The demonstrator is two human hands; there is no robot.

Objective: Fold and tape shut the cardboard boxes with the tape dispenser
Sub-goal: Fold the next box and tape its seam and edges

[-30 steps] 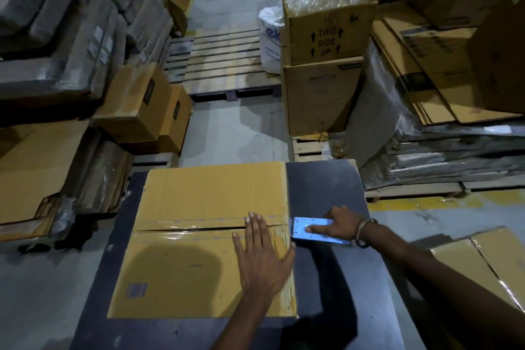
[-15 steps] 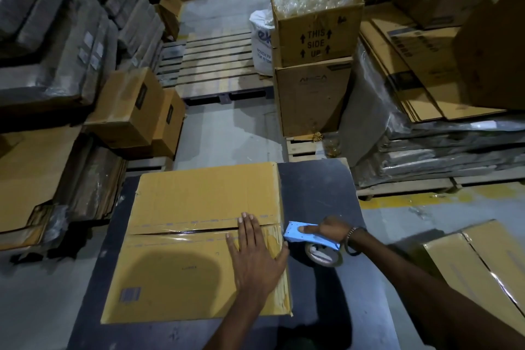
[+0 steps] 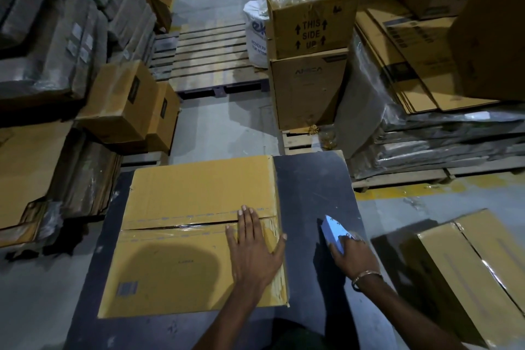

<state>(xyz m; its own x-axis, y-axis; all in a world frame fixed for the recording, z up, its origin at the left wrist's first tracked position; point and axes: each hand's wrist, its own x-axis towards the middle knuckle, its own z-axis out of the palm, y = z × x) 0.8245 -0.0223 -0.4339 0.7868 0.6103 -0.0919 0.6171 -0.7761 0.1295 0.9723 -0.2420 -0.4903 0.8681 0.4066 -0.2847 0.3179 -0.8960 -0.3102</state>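
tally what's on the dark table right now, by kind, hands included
Boxes: 1, the taped box lying flat on the table
Tape dispensers: 1, the blue dispenser
Hands: 2, the left hand flat on the box, the right hand gripping the dispenser
Total: 4

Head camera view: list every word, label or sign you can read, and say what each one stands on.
"THIS SIDE UP", with arrows: front of the open brown cardboard box filled with clear plastic.
"AMCA", faint and uncertain: brown cardboard box beneath it.
"ex" in blue, cut off; smaller lines below unreadable: white woven sack.
Blue printed patch, too small to read: yellow cardboard box on the dark table.
Labels on wrapped grey bundles: blurred.
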